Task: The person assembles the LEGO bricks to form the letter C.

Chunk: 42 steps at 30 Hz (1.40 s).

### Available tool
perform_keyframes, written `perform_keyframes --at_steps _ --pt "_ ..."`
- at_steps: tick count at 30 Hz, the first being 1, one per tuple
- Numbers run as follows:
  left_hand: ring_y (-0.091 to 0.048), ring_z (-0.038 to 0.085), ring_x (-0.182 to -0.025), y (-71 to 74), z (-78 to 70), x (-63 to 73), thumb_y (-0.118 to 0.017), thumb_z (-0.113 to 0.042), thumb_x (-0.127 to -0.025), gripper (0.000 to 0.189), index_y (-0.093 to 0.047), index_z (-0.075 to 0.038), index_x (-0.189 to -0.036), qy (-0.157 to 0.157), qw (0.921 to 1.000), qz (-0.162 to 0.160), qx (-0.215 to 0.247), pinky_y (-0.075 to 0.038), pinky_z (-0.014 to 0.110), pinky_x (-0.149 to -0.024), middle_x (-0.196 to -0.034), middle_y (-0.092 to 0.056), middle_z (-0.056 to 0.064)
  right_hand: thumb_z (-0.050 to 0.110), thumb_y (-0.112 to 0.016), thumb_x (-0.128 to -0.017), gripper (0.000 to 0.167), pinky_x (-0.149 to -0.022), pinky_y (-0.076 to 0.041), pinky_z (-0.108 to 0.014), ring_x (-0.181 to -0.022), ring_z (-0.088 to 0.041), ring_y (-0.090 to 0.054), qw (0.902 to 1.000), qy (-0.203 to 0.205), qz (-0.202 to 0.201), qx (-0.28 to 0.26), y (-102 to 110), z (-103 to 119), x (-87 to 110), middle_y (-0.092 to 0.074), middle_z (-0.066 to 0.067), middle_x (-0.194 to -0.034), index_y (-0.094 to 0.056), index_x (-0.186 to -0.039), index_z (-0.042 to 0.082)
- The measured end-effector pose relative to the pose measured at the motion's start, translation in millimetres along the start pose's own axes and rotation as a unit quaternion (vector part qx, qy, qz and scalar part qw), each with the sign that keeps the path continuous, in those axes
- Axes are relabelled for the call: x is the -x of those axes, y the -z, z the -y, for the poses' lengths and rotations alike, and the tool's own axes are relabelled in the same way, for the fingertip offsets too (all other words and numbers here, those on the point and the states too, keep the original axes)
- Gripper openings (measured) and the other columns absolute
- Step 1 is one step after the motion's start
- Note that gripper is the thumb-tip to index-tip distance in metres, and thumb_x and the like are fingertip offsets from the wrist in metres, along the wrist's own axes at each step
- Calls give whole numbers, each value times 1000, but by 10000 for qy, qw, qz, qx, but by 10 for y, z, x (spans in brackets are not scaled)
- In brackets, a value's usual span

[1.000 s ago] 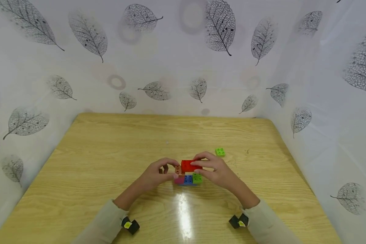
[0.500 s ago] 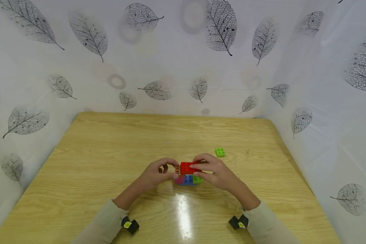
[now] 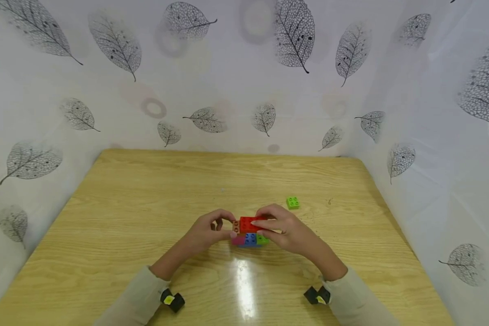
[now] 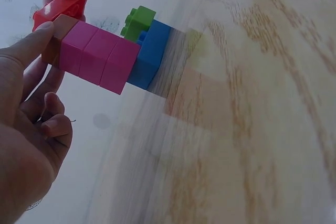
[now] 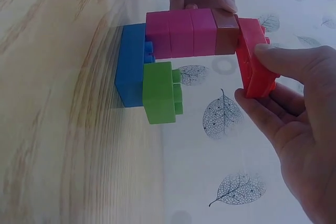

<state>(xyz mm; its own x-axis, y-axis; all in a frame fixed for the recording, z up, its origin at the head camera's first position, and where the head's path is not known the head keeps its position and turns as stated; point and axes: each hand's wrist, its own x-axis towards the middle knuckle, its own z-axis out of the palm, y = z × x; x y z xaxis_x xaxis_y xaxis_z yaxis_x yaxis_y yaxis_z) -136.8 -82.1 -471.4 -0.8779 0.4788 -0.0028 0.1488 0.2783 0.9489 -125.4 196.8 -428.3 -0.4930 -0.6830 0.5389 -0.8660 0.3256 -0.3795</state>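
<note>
My left hand (image 3: 205, 233) pinches the brown-orange brick (image 3: 236, 227) at the top of a column of pink bricks (image 4: 97, 53). That column rises from one end of a blue brick (image 5: 130, 66) lying on the table. On the blue brick's other end sits a green brick (image 5: 159, 93) with its studs up. My right hand (image 3: 287, 228) holds a red brick (image 5: 254, 59) between thumb and fingers. One end of the red brick meets the brown brick's top, slightly tilted in the right wrist view; its other end overhangs the green brick with a gap below.
A loose green brick (image 3: 293, 203) lies on the wooden table (image 3: 167, 181), beyond my right hand. Leaf-patterned white sheeting (image 3: 228, 86) surrounds the table's back and sides. Small black devices sit at both wrists.
The red brick has come left and toward me in my right hand, over the brown brick, covering part of it. My left hand has kept its pinch.
</note>
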Motion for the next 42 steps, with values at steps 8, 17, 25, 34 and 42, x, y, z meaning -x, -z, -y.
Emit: perform_keyframes --at_steps 8,17,25,34,42 --pt "-46 16 -73 18 -10 -7 -81 -34 -86 30 -67 -27 -112 19 10000 7 -6 -39 24 -57 -112 -68 -3 -3 -81 -79 32 -82 -55 -29 -101 -23 -60 9993 176 136 315 41 42 -71 -65 -12 -114 -77 -110 4" --pt "-46 18 -73 31 8 -6 -80 -35 -87 31 -67 -27 -113 5 10000 49 -72 -39 25 -56 -110 -67 0 0 -84 -78 33 -82 -54 -27 -102 -20 -60 9988 -60 236 428 45 78 -77 -65 -10 -114 -78 -109 6" --pt "-45 18 -73 46 2 -2 -78 -37 -88 31 -66 -29 -116 -124 9999 -19 -119 -38 25 -56 -107 -66 9 2 -84 -78 36 -81 -54 -26 -104 -20 -60 9989 -10 65 454 -8 19 -58 -64 -9 -116 -76 -112 6" --pt "-47 22 -83 60 21 -12 -76 -34 -91 31 -66 -29 -120 -196 9997 56 -167 -41 27 -62 -110 -65 1 4 -84 -79 36 -82 -55 -24 -106 -19 -61 9991 -134 -21 392 -18 18 -59 -65 -7 -117 -74 -113 7" --pt "-53 23 -98 33 -28 -27 -75 -32 -92 34 -65 -29 -124 -430 9988 45 -227 -46 30 -74 -117 -65 -7 7 -82 -83 32 -83 -56 -27 -107 -20 -62 9990 -155 17 420 -1 17 -68 -65 -9 -119 -73 -114 7"
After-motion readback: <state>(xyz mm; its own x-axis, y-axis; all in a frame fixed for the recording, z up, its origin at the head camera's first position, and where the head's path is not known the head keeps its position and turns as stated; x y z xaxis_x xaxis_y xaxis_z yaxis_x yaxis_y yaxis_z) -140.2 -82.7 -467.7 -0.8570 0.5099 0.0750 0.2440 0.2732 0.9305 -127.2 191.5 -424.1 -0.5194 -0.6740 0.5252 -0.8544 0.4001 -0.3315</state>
